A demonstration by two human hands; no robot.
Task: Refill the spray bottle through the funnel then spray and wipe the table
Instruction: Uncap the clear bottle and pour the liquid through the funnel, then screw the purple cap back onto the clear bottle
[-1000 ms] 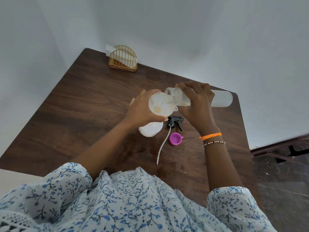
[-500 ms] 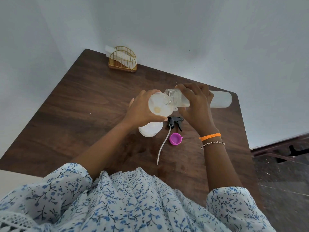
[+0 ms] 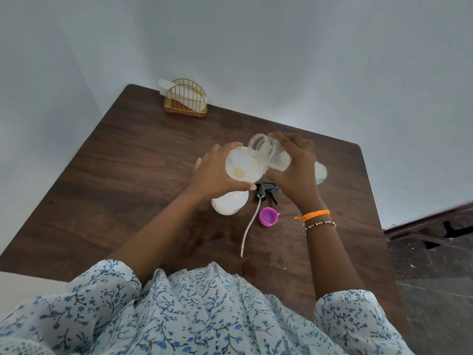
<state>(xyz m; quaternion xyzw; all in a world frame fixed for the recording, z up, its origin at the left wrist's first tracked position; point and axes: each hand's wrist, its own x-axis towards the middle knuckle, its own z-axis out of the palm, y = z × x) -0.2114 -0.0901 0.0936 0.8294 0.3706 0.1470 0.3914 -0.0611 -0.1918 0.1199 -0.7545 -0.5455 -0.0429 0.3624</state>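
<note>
A white funnel (image 3: 243, 167) sits in the neck of the frosted spray bottle (image 3: 229, 204), which stands on the dark wooden table (image 3: 122, 180). My left hand (image 3: 215, 172) grips the funnel's rim. My right hand (image 3: 294, 165) holds a clear refill bottle (image 3: 270, 155) beside the funnel, its open mouth raised and turned up-left above the funnel's right edge. The bottle's base (image 3: 320, 172) shows past my fingers. The black spray head (image 3: 265, 192) with its white dip tube (image 3: 249, 226) lies flat on the table just right of the spray bottle.
A small purple cap (image 3: 268, 217) lies next to the dip tube. A gold wire holder (image 3: 186, 101) with white sheets stands at the table's far left corner. Wet patches mark the wood near my body. The table's right edge drops to a dark floor (image 3: 435, 278).
My right hand has tipped the refill bottle back, from lying level over the funnel to mouth raised. My left hand and the funnel have stayed put.
</note>
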